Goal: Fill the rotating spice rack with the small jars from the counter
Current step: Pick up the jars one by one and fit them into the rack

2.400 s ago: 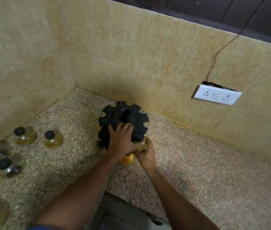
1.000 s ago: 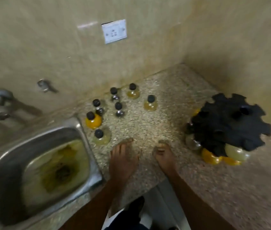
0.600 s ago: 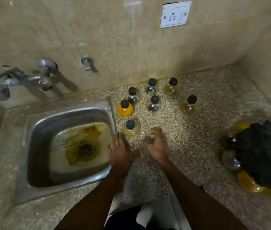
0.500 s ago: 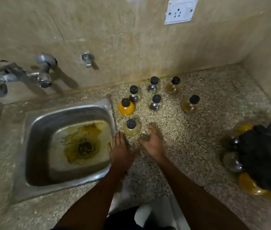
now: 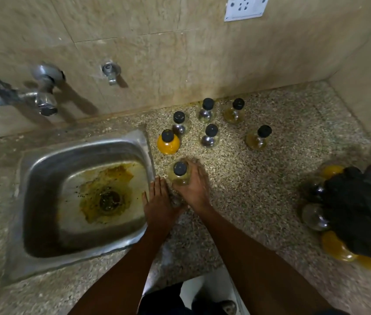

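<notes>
Pickup step: pale-yellow jar (image 5: 180, 173) at frame centre, beside sink (image 5: 84, 251), wrapped by right hand (image 5: 193, 189); left hand (image 5: 158, 204) laid flat, empty, on counter. Next: jar to be carried to rack (image 5: 359, 210), right edge, free slot needed

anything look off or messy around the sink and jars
The sink has a yellow-brown stain spread around its drain, with dark specks. The loose jars, such as the bright yellow jar, stand upright on the counter; none looks spilled or tipped.
</notes>
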